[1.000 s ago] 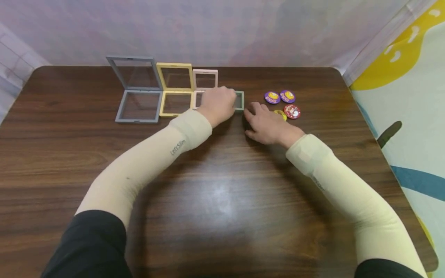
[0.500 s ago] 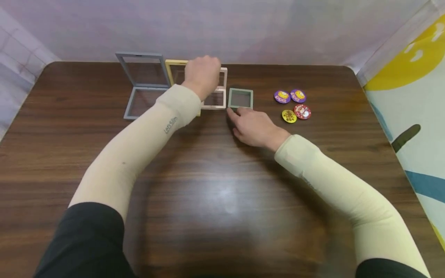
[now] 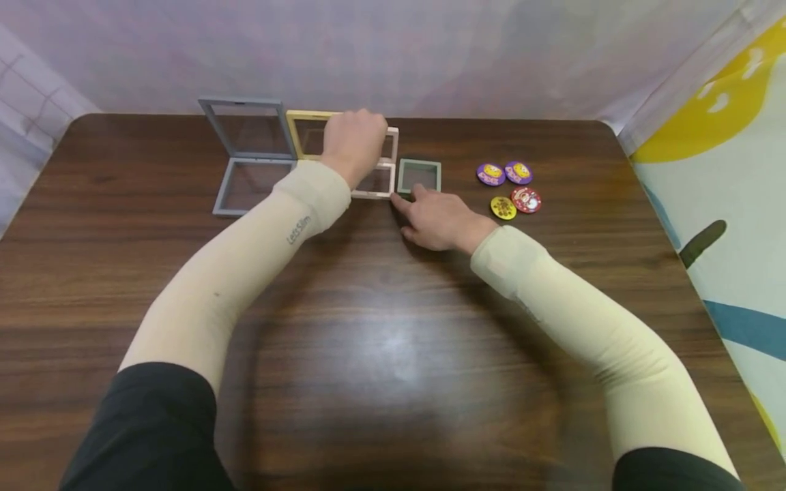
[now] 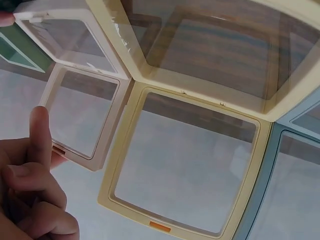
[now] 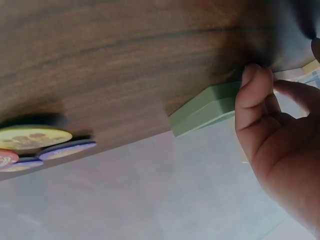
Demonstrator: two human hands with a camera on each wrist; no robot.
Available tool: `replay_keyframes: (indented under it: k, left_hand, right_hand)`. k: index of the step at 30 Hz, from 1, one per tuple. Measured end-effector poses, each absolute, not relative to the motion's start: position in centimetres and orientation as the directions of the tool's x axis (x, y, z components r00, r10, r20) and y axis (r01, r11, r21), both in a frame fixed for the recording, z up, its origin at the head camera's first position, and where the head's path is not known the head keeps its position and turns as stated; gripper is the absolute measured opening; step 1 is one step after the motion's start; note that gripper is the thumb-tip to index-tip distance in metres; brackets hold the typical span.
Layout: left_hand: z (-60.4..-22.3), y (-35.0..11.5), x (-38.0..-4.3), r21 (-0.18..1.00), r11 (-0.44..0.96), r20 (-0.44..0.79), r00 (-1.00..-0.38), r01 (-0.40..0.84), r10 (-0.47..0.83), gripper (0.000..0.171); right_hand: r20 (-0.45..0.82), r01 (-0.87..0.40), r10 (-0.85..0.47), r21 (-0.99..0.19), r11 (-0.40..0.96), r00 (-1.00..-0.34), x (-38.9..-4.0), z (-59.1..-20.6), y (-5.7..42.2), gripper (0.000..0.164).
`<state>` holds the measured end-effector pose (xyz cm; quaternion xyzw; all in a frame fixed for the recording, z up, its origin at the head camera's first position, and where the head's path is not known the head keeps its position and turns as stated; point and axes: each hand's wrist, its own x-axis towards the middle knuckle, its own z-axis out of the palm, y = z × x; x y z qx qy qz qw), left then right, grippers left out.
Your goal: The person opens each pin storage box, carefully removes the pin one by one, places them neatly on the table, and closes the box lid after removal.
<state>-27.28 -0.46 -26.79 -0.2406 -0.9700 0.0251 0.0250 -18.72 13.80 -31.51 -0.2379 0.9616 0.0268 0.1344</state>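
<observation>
In the head view, my left hand (image 3: 355, 144) is at the raised lid of a small pale pink hinged display frame (image 3: 393, 179). The left wrist view shows its fingers pinching the free edge of the upright pink lid (image 4: 100, 155). My right hand (image 3: 439, 219) lies palm down beside the small green display frame (image 3: 419, 164), its index fingertip at the front corner of the pink frame. Another fingertip touches or hovers at the green frame's near edge. A yellow display frame (image 4: 116, 165) stands open beside the pink one, mostly hidden by my left hand in the head view.
A larger grey-blue display frame (image 3: 224, 191) stands open at the left end of the row. Several round badges lie right of the green frame, among them a yellow badge (image 3: 503, 208) and a red badge (image 3: 526, 200). Behind the wooden table (image 3: 393, 307) hangs a pale cloth (image 3: 393, 54).
My left hand has moved left from over the green frame to the pink lid. My right hand has slid left, away from the badges, to the corner between the green and pink frames.
</observation>
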Motion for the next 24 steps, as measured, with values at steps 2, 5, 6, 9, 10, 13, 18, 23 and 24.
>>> replay_keyframes:
  k: [2,5,6,9,10,13,18,23,24]
  left_hand:
    - [-26.9,-0.6,-27.2,-0.061,0.881,0.051,-0.880,0.469,0.472,0.026]
    - [-27.2,-0.8,-27.1,-0.061,0.882,0.081,-0.878,0.468,0.471,0.027]
    - [-27.3,-0.9,-27.1,-0.061,0.883,0.089,-0.879,0.465,0.469,0.028]
    - [-27.4,-1.2,-26.9,-0.060,0.882,0.113,-0.875,0.468,0.471,0.029]
    - [-27.5,-1.3,-26.8,-0.058,0.881,0.122,-0.872,0.470,0.474,0.029]
    - [-27.6,-1.4,-26.3,-0.051,0.876,0.146,-0.864,0.479,0.481,0.029]
    - [-27.8,-1.4,-25.4,-0.039,0.863,0.160,-0.850,0.503,0.502,0.026]
    - [-28.4,-1.5,-24.8,-0.045,0.843,0.143,-0.832,0.536,0.537,0.023]
    - [-28.6,-1.6,-24.7,-0.048,0.839,0.143,-0.828,0.542,0.543,0.022]
  right_hand:
    - [-0.282,-0.458,-0.443,-0.013,0.889,-0.851,-18.9,-31.5,13.7,0.066]
    - [-0.287,-0.453,-0.436,-0.008,0.891,-0.853,-19.1,-31.6,13.6,0.066]
    - [-0.288,-0.455,-0.438,-0.009,0.891,-0.852,-19.1,-31.6,13.6,0.066]
    - [-0.287,-0.461,-0.445,-0.010,0.887,-0.849,-19.2,-31.8,13.7,0.067]
    - [-0.287,-0.463,-0.446,-0.012,0.886,-0.848,-19.2,-31.8,13.8,0.067]
    - [-0.283,-0.466,-0.451,-0.014,0.884,-0.846,-19.2,-31.9,14.0,0.068]
    - [-0.273,-0.464,-0.449,-0.012,0.886,-0.851,-19.3,-31.9,14.4,0.068]
    - [-0.272,-0.464,-0.452,-0.021,0.886,-0.850,-19.7,-31.8,14.5,0.068]
    - [-0.277,-0.464,-0.452,-0.022,0.885,-0.848,-19.7,-31.7,14.6,0.068]
